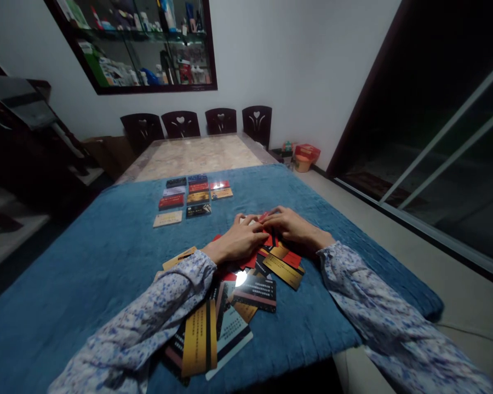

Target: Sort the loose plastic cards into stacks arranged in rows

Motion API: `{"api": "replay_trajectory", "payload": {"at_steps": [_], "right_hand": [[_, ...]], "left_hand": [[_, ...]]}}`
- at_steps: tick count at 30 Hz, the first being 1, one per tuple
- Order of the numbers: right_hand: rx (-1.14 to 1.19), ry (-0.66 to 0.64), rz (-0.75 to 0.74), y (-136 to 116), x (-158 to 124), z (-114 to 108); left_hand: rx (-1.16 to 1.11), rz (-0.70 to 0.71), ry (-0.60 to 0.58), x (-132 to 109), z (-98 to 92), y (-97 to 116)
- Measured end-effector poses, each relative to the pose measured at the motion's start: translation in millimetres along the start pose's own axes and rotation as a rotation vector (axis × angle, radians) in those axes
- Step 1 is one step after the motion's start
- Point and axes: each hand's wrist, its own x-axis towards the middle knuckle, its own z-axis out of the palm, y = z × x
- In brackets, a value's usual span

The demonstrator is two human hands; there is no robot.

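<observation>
My left hand [240, 239] rests with bent fingers over a loose heap of plastic cards, touching red ones at the heap's far side. Beside it my right hand [290, 224] has its curled fingers on the same red cards; a pale card edge shows near the fingertips. What either hand grips is too small to tell. Nearer me in the heap are a gold card [200, 338], a dark card [255, 291] and a light blue card [231, 340]. Another gold card [284, 270] lies below my right hand. Farther off, several cards stand in neat columns, among them a black card [199, 210].
A blue cloth [119, 251] covers the near part of the table, whose bare marble top [201, 152] shows beyond. Four-legged seating aside, dark chairs [181, 125] line the far end. An orange bucket [303, 163] stands on the floor at the right.
</observation>
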Motion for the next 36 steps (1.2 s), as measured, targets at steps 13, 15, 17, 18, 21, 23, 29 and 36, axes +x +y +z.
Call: {"api": "replay_trajectory", "payload": {"at_steps": [13, 15, 17, 18, 21, 23, 29, 36], "right_hand": [[-0.048, 0.04, -0.005, 14.9, -2.0, 10.0], [-0.061, 0.047, -0.002, 15.9, -2.5, 11.3], [-0.075, 0.058, 0.004, 16.2, -3.0, 12.8], [-0.081, 0.061, 0.006, 16.1, -3.2, 13.3], [-0.095, 0.066, 0.012, 14.3, -3.7, 13.4], [-0.102, 0.065, 0.015, 12.2, -3.7, 12.2], [-0.092, 0.052, 0.035, 5.5, -2.4, 10.1], [-0.083, 0.039, 0.032, 3.4, -0.2, 9.7]], "left_hand": [[0.033, -0.112, -0.029, -4.9, -6.6, -1.0], [0.057, -0.127, -0.018, -6.1, -4.8, -1.4], [0.073, -0.138, -0.016, -7.2, -3.1, -2.6], [0.076, -0.145, -0.015, -7.6, -2.6, -3.5], [0.078, -0.163, -0.013, -8.6, -2.3, -6.3], [0.076, -0.176, -0.029, -9.2, -3.4, -7.9], [0.016, -0.219, -0.079, -11.0, -7.8, -12.3], [-0.007, -0.21, -0.08, -10.5, -9.2, -14.3]]}}
